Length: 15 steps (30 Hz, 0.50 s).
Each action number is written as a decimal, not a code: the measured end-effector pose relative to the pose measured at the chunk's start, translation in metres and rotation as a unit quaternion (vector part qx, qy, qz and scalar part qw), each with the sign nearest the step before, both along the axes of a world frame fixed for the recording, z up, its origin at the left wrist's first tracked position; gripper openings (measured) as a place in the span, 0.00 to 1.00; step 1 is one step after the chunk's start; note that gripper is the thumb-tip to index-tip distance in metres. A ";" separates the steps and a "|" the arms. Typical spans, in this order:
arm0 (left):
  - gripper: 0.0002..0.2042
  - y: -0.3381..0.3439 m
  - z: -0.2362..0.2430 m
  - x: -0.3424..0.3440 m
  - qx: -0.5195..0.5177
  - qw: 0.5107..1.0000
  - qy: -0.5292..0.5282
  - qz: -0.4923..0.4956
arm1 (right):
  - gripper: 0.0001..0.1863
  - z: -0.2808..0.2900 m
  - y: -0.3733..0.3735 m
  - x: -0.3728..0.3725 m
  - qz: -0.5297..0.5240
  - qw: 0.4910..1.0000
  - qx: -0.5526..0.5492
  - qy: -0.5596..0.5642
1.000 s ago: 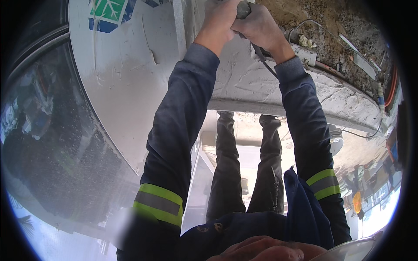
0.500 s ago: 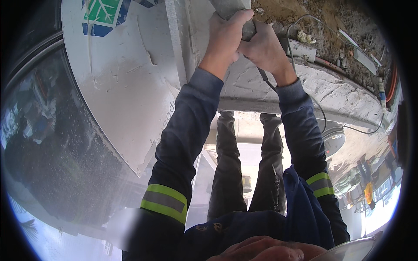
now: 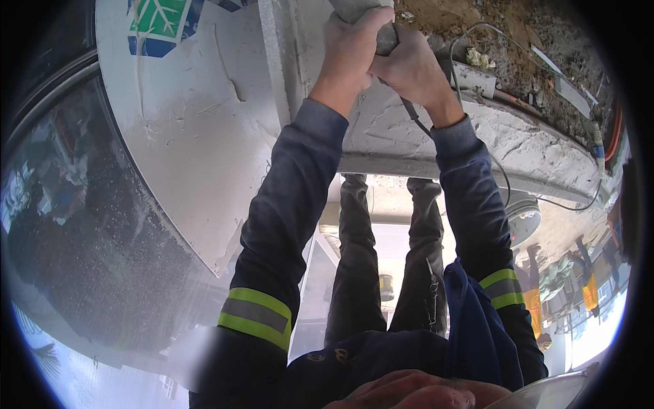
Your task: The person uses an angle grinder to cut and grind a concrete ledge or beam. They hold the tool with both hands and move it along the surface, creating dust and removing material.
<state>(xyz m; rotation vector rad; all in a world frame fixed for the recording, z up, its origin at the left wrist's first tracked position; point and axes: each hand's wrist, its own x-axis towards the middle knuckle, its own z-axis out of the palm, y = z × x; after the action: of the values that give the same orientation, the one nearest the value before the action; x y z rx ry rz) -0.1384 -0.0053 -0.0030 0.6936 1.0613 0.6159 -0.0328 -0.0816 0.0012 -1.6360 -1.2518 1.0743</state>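
Observation:
My left hand [image 3: 349, 57] is closed around a dusty grey corded power tool [image 3: 387, 39] at the top of the view. Close beside it, my right hand [image 3: 417, 70] grips the same tool, with the thumbs side by side. A dark cord [image 3: 415, 118] leaves the tool below my right hand. The tool's working end runs past the top edge, so its exact kind cannot be made out. Beneath the hands lies a pale, dust-covered slab [image 3: 381, 140] with a straight near edge. Both arms stretch forward in dark sleeves with reflective bands.
To the left stands a white board [image 3: 184, 143] with a green and blue print, beside a dark glass pane [image 3: 88, 225]. Rubble and soil [image 3: 538, 41] lie far right, crossed by a thin cable [image 3: 507, 191]. Near a round bucket [image 3: 523, 221], people in orange [image 3: 589, 290] stand farther off.
Both hands have shifted slightly farther away and left with the tool. In the background at right, a second person in orange has come into view beside my right arm.

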 end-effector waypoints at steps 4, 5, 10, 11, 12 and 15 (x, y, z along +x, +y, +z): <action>0.14 0.006 0.002 0.004 -0.007 1.000 0.017 0.004 | 0.10 -0.018 0.007 0.012 0.127 0.911 0.275 -0.282; 0.14 0.009 0.000 0.004 -0.003 1.000 0.004 0.000 | 0.10 -0.023 0.007 0.015 0.138 0.918 0.253 -0.274; 0.15 0.018 -0.004 0.004 -0.033 0.999 -0.006 0.006 | 0.12 -0.027 0.014 0.015 0.134 0.958 0.157 -0.197; 0.16 0.021 -0.005 0.004 -0.034 0.999 -0.011 0.010 | 0.11 -0.026 0.017 0.014 0.139 0.949 0.183 -0.217; 0.17 0.022 -0.005 0.005 -0.037 0.999 -0.017 0.013 | 0.11 -0.023 0.022 0.014 0.143 0.938 0.208 -0.237; 0.18 0.027 -0.002 0.005 -0.015 1.000 -0.019 0.017 | 0.16 0.008 0.033 0.001 -0.010 0.999 0.028 -0.032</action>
<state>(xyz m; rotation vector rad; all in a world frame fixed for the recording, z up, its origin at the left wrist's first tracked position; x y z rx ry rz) -0.1333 0.0219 -0.0054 0.6359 1.0479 0.6383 -0.0315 -0.0487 0.0090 -1.6486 -1.2931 0.9732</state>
